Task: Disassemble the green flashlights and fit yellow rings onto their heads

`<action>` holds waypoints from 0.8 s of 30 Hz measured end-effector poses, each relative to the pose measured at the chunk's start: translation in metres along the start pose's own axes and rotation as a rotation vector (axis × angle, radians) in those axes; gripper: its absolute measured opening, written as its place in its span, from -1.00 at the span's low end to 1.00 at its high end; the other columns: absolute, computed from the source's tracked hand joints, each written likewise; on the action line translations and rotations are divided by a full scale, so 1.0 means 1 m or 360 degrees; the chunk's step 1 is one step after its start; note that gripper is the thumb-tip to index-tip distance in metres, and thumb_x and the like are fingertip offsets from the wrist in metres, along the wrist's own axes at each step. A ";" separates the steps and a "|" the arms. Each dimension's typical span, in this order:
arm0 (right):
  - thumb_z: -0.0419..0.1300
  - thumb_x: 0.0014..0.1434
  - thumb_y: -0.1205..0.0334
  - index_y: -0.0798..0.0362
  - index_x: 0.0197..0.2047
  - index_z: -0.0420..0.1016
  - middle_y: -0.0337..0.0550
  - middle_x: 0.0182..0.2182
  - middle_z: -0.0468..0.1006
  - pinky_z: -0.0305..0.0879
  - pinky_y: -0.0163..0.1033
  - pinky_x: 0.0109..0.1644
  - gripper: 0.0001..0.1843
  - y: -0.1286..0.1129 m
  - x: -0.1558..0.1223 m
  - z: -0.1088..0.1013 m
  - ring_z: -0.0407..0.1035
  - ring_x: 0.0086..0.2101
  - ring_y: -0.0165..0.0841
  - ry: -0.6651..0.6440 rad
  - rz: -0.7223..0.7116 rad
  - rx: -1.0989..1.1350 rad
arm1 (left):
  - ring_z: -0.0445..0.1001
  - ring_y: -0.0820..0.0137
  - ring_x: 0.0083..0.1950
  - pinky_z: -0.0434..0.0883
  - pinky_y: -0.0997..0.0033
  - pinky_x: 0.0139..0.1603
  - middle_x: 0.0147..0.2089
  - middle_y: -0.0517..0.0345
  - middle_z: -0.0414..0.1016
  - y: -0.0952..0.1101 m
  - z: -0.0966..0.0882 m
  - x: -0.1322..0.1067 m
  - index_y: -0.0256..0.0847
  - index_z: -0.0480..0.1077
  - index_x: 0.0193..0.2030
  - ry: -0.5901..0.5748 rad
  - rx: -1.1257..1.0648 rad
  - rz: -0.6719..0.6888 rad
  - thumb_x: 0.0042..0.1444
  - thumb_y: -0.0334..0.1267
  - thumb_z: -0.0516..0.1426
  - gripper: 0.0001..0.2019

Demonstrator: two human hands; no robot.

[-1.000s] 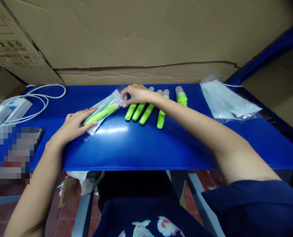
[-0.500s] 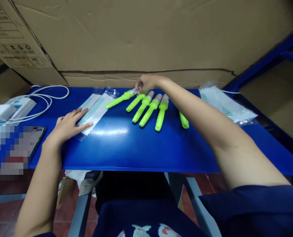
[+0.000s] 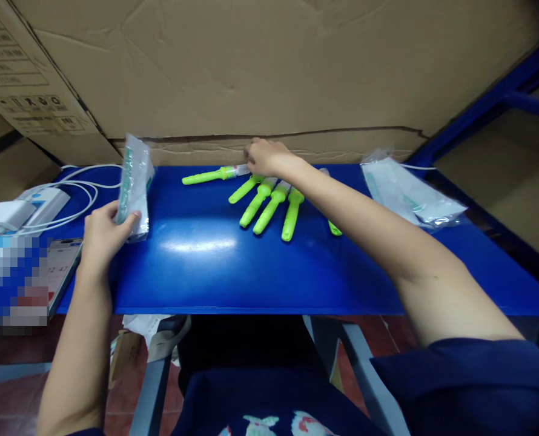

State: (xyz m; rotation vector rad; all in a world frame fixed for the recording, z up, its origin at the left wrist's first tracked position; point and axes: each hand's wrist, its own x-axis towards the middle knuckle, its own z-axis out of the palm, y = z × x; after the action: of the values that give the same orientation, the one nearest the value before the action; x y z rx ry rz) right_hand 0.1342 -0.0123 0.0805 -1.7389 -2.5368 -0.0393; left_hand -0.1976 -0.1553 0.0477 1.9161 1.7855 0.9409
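My left hand [image 3: 102, 233] grips an empty clear plastic pouch [image 3: 133, 181] and holds it upright above the left part of the blue table [image 3: 233, 266]. My right hand [image 3: 263, 156] reaches to the table's far edge, fingers closed on the capped end of a green pen-like device [image 3: 208, 175] that lies flat, pointing left. Several more green devices [image 3: 269, 203] lie side by side just right of it, partly under my right forearm.
A stack of clear pouches [image 3: 410, 194] lies at the far right of the table. A white power strip with cables [image 3: 33, 203] and a phone [image 3: 58, 266] sit at the left. Cardboard boxes [image 3: 260, 66] wall off the back.
My right hand pulled a green device out of the pouch and set it down beside the row at the far edge. My left hand lifted the emptied pouch off the table and moved it left.
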 end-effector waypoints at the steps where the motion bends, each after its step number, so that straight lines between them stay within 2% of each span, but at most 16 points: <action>1: 0.16 0.38 0.28 0.15 0.23 0.63 0.24 0.28 0.56 0.46 0.11 0.21 -0.58 -0.001 -0.008 -0.001 0.50 0.20 0.15 0.0053 -0.0047 0.0081 | 0.61 -0.06 0.28 0.55 0.00 0.22 0.12 -0.07 0.73 0.004 0.001 0.002 -0.16 0.47 0.34 0.0048 -0.0127 -0.0032 0.19 0.31 0.30 -0.25; 3: 0.13 0.42 0.28 0.12 0.13 0.66 0.17 0.17 0.65 0.46 0.04 0.22 -0.66 -0.006 -0.026 -0.002 0.54 0.14 0.03 0.0130 -0.0171 0.0339 | 0.65 -0.01 0.22 0.60 0.06 0.16 0.07 -0.04 0.75 0.014 0.005 0.007 -0.17 0.51 0.27 0.0142 -0.0392 -0.0097 0.13 0.28 0.35 -0.28; 5: 0.16 0.47 0.24 0.11 0.01 0.66 0.05 0.01 0.73 0.48 -0.11 0.16 -0.75 -0.017 -0.044 -0.003 0.60 -0.01 -0.16 0.0089 -0.0314 0.0718 | 0.68 0.04 0.14 0.63 0.12 0.08 0.02 -0.02 0.75 0.025 0.012 0.011 -0.19 0.54 0.16 0.0248 -0.0679 -0.0170 0.06 0.24 0.40 -0.33; 7: 0.14 0.54 0.11 0.11 -0.08 0.61 -0.04 -0.12 0.74 0.51 -0.25 -0.08 -0.71 -0.030 -0.060 -0.003 0.58 -0.29 -0.35 -0.0069 -0.0383 0.1145 | 0.70 0.09 0.04 0.66 0.17 0.00 -0.03 0.00 0.75 0.040 0.025 0.014 -0.20 0.57 0.02 0.0354 -0.0983 -0.0234 -0.07 0.19 0.47 -0.37; 9: 0.11 0.56 -0.10 0.10 -0.14 0.55 -0.07 -0.20 0.72 0.42 -0.33 -0.36 -0.56 -0.041 -0.074 -0.002 0.49 -0.46 -0.45 -0.0217 -0.0370 0.1552 | 0.70 0.14 -0.08 0.66 0.18 -0.09 -0.08 -0.01 0.74 0.056 0.042 0.018 -0.23 0.56 -0.09 0.0389 -0.1228 -0.0233 -0.23 0.10 0.53 -0.38; 11: 0.11 0.50 -0.28 0.09 -0.15 0.50 -0.10 -0.28 0.69 0.32 -0.36 -0.52 -0.45 -0.046 -0.084 0.001 0.45 -0.51 -0.47 -0.0310 -0.0328 0.1905 | 0.68 0.17 -0.13 0.66 0.16 -0.10 -0.06 -0.05 0.73 0.074 0.063 0.023 -0.28 0.56 -0.06 0.0233 -0.1166 -0.0114 -0.15 0.12 0.50 -0.38; 13: 0.19 0.42 -0.36 0.07 -0.16 0.48 -0.17 -0.38 0.61 0.31 -0.37 -0.57 -0.41 -0.043 -0.092 0.005 0.45 -0.52 -0.45 -0.0282 -0.0265 0.2153 | 0.68 0.19 -0.12 0.63 0.21 -0.07 -0.05 -0.06 0.73 0.090 0.085 0.027 -0.31 0.57 -0.05 0.0097 -0.0987 0.0122 -0.05 0.22 0.45 -0.36; 16: 0.35 0.34 -0.28 0.06 -0.20 0.48 -0.26 -0.47 0.51 0.35 -0.36 -0.55 -0.48 -0.024 -0.102 0.013 0.41 -0.52 -0.44 -0.0054 -0.0124 0.2307 | 0.66 0.06 0.17 0.60 0.12 0.18 0.14 -0.11 0.70 0.111 0.118 0.032 -0.28 0.56 0.09 -0.0215 -0.0868 0.0363 0.13 0.28 0.35 -0.35; 18: 0.41 0.33 -0.13 0.07 -0.23 0.51 -0.28 -0.46 0.53 0.38 -0.36 -0.47 -0.58 -0.005 -0.109 0.021 0.39 -0.49 -0.46 0.0142 -0.0016 0.2356 | 0.62 0.01 0.27 0.57 0.07 0.27 0.19 -0.13 0.68 0.124 0.138 0.035 -0.27 0.55 0.13 -0.0434 -0.0956 0.0397 0.20 0.38 0.25 -0.29; 20: 0.42 0.32 -0.01 0.08 -0.25 0.55 -0.26 -0.40 0.59 0.43 -0.35 -0.33 -0.68 0.015 -0.117 0.029 0.44 -0.41 -0.46 0.0304 0.0083 0.2437 | 0.62 0.00 0.28 0.58 0.05 0.27 0.12 -0.12 0.72 0.138 0.155 0.038 -0.27 0.55 0.15 -0.0724 -0.1136 0.0367 0.29 0.46 0.07 -0.23; 22: 0.44 0.26 -0.03 0.08 -0.23 0.58 -0.21 -0.32 0.65 0.49 -0.29 -0.19 -0.67 0.033 -0.126 0.037 0.51 -0.31 -0.40 0.0336 0.0157 0.2559 | 0.60 0.01 0.32 0.57 0.03 0.28 0.07 -0.11 0.74 0.151 0.171 0.042 -0.29 0.53 0.20 -0.0935 -0.1275 0.0342 0.39 0.45 -0.15 -0.16; 24: 0.48 0.16 -0.13 0.05 -0.19 0.60 -0.15 -0.26 0.69 0.56 -0.17 -0.08 -0.58 0.048 -0.134 0.041 0.58 -0.22 -0.29 0.0312 0.0188 0.2676 | 0.55 0.02 0.38 0.55 0.04 0.32 0.05 -0.12 0.74 0.162 0.186 0.048 -0.33 0.51 0.25 -0.0982 -0.1223 0.0446 0.46 0.37 -0.33 -0.11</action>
State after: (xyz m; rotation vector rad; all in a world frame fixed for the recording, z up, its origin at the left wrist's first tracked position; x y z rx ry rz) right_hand 0.2259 -0.1174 0.0294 -0.9400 -1.2554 1.3391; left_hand 0.0465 -0.0977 0.0331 1.6781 0.6746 0.8201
